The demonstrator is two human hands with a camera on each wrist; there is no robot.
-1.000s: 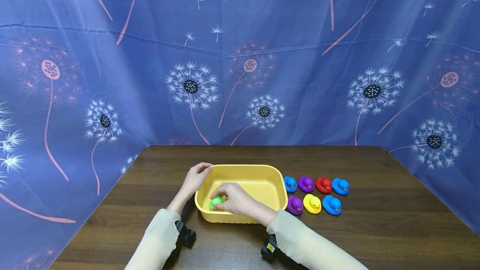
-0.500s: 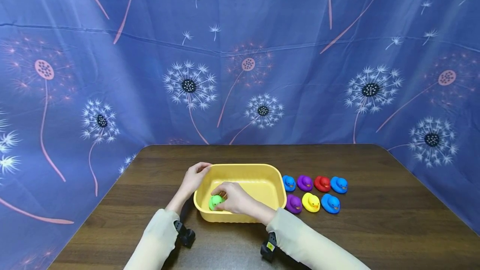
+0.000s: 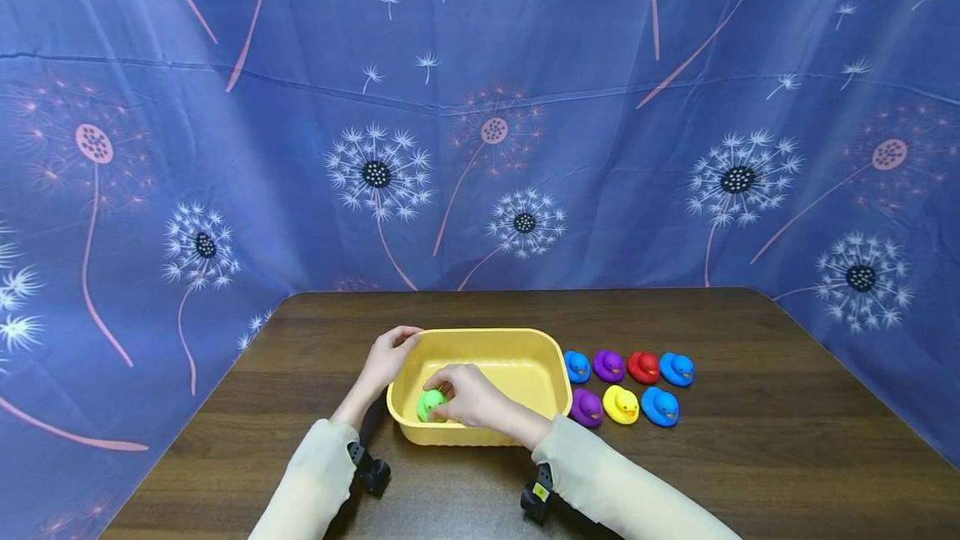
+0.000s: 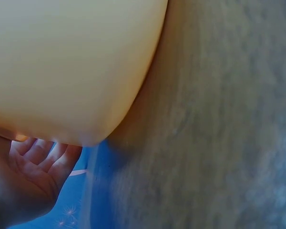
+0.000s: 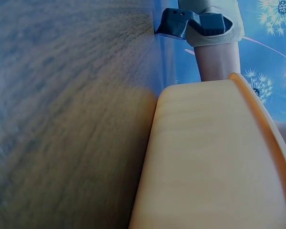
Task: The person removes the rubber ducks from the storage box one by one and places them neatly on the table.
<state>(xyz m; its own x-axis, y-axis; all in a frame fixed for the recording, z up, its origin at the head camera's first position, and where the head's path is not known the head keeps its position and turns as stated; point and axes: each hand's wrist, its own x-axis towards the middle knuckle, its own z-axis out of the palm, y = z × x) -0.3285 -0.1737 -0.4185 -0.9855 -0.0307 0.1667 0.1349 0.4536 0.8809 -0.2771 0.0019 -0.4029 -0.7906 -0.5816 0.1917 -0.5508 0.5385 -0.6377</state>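
A yellow plastic basin (image 3: 487,437) stands on the table, its outer wall filling much of both wrist views. My left hand (image 3: 389,357) grips the rim at the far left corner; in the left wrist view its fingers (image 4: 62,164) lie against the outside wall. Inside the basin, at the near left, my right hand (image 3: 468,397) pinches a green rubber duck (image 3: 430,404) between thumb and fingers. Part of the duck is hidden behind those fingers. The right wrist view shows none of the duck.
To the basin's right, several rubber ducks stand in two rows, among them a red duck (image 3: 644,367), a yellow duck (image 3: 621,405) and a blue duck (image 3: 660,407). A patterned blue cloth (image 3: 480,190) hangs behind the brown wooden table (image 3: 750,440).
The green duck has turned slightly in my right hand, and more of its front shows. My left hand stays at the same corner. The head view has shifted a little.
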